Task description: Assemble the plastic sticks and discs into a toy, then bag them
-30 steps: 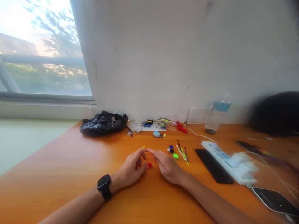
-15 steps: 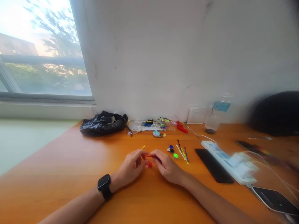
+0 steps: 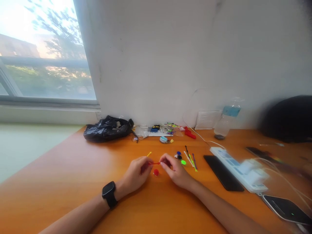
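Between my two hands a thin red plastic arrow (image 3: 155, 163) is held level, just above the table. My left hand (image 3: 136, 170), below a black wristwatch, pinches its left end. The right end sits between the thumb and fingertips of my right hand (image 3: 175, 170). Under the arrow, apart from both hands, lies a small round red piece (image 3: 156, 172). A yellow arrow (image 3: 149, 154) pokes out behind my left fingers, its lower part hidden. To the right of my right hand are a green round piece (image 3: 183, 162), a blue round piece (image 3: 178, 153) and a black one (image 3: 179, 157).
Several thin arrows, among them a white arrow (image 3: 188, 158) and a purple arrow (image 3: 195, 161), lie at right. Beyond them are a black phone-like slab (image 3: 223, 172) and a white power strip (image 3: 236, 169). A black plastic bag (image 3: 107, 129) and a bottle (image 3: 226, 120) stand by the wall.
My right hand has shifted slightly, its thumb and fingers now spread more, and the red arrow shows more fully between the hands. The round red piece has stayed on the table.
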{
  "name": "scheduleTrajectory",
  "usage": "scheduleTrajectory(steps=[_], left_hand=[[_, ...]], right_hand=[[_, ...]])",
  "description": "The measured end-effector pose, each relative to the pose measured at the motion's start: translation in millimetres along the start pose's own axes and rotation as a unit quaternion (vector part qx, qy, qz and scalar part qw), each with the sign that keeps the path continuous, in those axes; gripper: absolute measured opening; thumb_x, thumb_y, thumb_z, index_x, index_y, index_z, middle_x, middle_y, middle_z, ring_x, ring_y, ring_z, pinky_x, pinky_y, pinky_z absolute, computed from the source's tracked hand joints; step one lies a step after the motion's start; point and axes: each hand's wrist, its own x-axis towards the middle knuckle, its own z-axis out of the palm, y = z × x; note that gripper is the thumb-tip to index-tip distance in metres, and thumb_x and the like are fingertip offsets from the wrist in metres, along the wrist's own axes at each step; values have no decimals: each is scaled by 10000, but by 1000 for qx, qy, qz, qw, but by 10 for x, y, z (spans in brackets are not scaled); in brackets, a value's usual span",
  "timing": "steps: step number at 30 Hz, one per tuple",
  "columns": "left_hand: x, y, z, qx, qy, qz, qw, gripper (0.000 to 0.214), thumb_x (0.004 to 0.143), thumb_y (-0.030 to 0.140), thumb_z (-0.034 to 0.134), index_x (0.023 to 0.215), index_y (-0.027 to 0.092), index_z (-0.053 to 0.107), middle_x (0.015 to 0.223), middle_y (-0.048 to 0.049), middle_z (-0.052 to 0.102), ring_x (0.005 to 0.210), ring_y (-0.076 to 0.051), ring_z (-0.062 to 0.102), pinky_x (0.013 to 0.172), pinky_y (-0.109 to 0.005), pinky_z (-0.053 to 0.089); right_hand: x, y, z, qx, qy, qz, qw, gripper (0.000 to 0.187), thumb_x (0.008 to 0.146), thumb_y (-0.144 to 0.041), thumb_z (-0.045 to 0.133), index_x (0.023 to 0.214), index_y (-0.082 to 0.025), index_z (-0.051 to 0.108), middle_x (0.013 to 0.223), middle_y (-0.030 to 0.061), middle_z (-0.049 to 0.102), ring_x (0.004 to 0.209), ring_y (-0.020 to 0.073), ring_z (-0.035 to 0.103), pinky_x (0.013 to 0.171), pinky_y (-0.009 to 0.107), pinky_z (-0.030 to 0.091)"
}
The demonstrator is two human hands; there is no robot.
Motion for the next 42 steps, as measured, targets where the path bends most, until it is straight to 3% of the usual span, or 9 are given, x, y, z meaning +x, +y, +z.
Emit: scheduleTrajectory(steps=[11,22,42], left_hand=[[12,-16,11,15,0,-15,1000,219,1001,287,539,885,175,687,762,-16,678,650,-128,557,608,-231,426],[16,-25,15,-5,3,6,1000,199,982,283,565,959,189,738,804,-41,725,680,-145,616,651,-240,498],[17,-47,16,3,-4,27,1000,180,890,128,561,915,192,728,828,-26,702,717,-136,617,676,-240,491]], right_hand=[[3,24,15,11,-7,13,1000,186,1037,-381,546,1002,-207,599,923,20,642,870,185,605,800,306,475],[1,34,-5,-11,-16,-2,1000,205,1045,-381,546,973,-203,616,875,6,638,813,168,592,738,282,449],[-7,27,5,-17,-27,7,999,122,986,-302,606,946,-198,655,825,2,662,745,159,568,664,266,420]])
